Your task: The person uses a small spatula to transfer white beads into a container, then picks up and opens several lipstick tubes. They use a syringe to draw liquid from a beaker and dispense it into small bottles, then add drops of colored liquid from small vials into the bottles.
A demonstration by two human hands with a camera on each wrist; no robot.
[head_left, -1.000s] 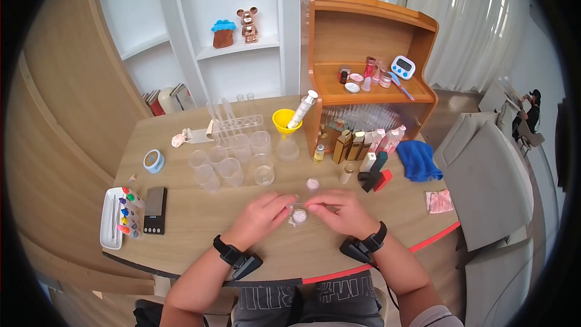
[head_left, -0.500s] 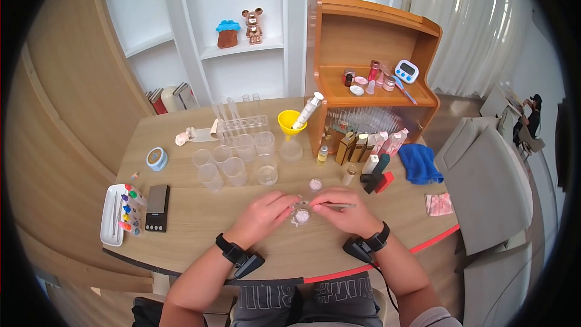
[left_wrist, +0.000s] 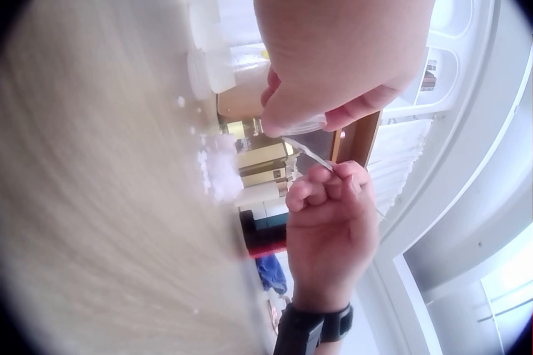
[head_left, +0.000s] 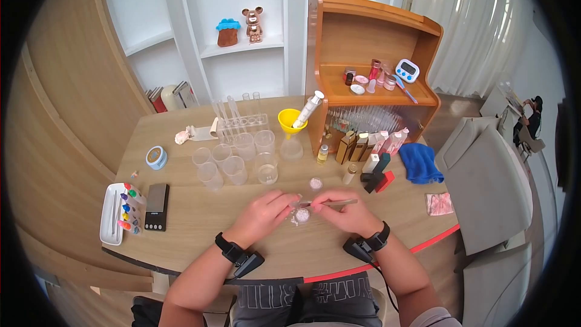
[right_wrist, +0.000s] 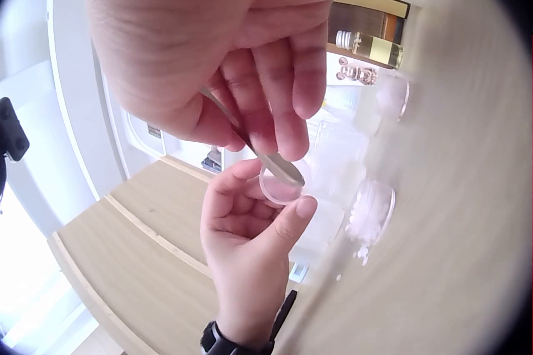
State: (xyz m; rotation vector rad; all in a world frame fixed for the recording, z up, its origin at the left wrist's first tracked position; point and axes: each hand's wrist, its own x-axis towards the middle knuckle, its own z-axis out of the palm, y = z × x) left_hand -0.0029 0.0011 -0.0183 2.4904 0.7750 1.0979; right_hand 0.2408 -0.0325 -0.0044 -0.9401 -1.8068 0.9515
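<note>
My left hand pinches a small clear round lid by its edge, tilted, above the table. My right hand holds a thin metal spatula between thumb and fingers. The spatula's rounded tip is right at the lid's inner face in the right wrist view. Just below both hands stands a small clear jar heaped with pale pink-white granules, and a few loose granules lie beside it. Slightly farther away is a second small jar with pink contents.
Several clear plastic cups and a test-tube rack stand at the back left. A yellow funnel, an oil bottle and small boxes sit beyond the hands. Left are a black scale and white tray.
The spatula's handle has come into sight above my right hand and has tilted slightly. My left hand stays nearly still with the lid. The head view has shifted a little.
</note>
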